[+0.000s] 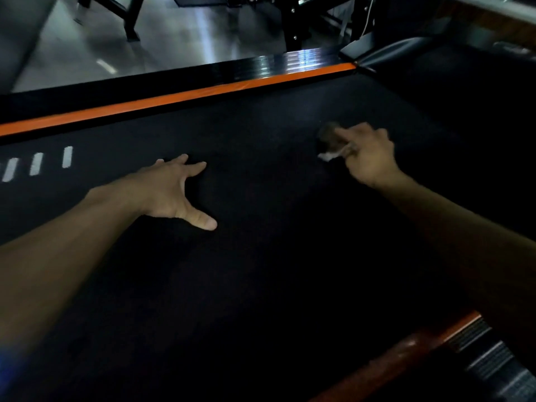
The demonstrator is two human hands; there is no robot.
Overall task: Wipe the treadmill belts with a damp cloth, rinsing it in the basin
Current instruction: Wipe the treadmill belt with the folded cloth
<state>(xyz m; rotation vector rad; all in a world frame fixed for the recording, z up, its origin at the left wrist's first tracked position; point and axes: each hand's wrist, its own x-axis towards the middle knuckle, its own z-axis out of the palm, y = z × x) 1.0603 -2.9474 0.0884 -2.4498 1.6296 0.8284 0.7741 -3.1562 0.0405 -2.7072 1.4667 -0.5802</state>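
The black treadmill belt (261, 271) fills most of what I see through the head camera, its long axis running from lower left to upper right across the scene. An orange side stripe (179, 97) edges it on the far side, and a second orange rail (406, 352) shows at the near right corner. White dash markings (36, 163) sit on the belt at far left, and a grey gym floor (174, 33) with dark equipment legs lies beyond the far rail.

Both arms reach out over the belt. The left hand (174, 190) lies flat on the belt with fingers spread, holding nothing, well apart from the cloth. The right hand (368, 158), farther out and to the right, is curled around a small bunched cloth (330, 140), dark with a pale corner, and holds it down at the belt surface; motion blur hides exactly how the fingers lie.

The cloth sits to the right of the left hand and toward the far rail, so I judge the right hand alone does the wiping while the left braces. Unwiped belt stretches both ways along the long axis. No basin is in view.
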